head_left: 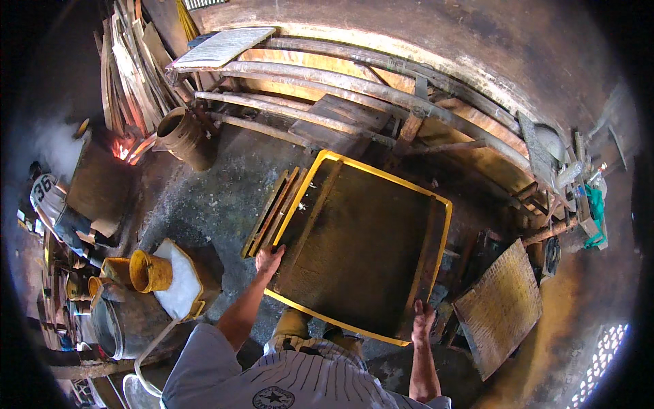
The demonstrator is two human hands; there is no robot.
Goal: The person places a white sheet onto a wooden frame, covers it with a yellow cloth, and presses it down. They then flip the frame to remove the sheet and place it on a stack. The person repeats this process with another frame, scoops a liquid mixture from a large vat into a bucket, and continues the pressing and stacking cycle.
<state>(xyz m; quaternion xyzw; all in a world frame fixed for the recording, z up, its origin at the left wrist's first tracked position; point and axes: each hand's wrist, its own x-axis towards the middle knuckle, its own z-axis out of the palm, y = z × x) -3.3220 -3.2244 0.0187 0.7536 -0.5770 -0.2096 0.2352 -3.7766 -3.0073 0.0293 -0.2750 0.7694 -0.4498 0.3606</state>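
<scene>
In front of me is a large, roughly square dark panel (361,232) with a yellow rim and a batten along each of its two sides. My left hand (270,259) is closed on its left edge near the front corner. On the opposite edge, also close to the front, my right hand (423,319) grips the rim, fingers partly hidden. Just past my left hand, several narrow wooden frames or boards (272,211) lie stacked beside the panel. Whether the panel rests on something underneath is hidden.
Long pale poles (306,75) form a rack along the far wall. At left are a yellow bucket (150,271), a container of white material (178,281), a brown barrel (184,133), a fire (122,148) and another person (54,204). A textured board (501,307) leans at right.
</scene>
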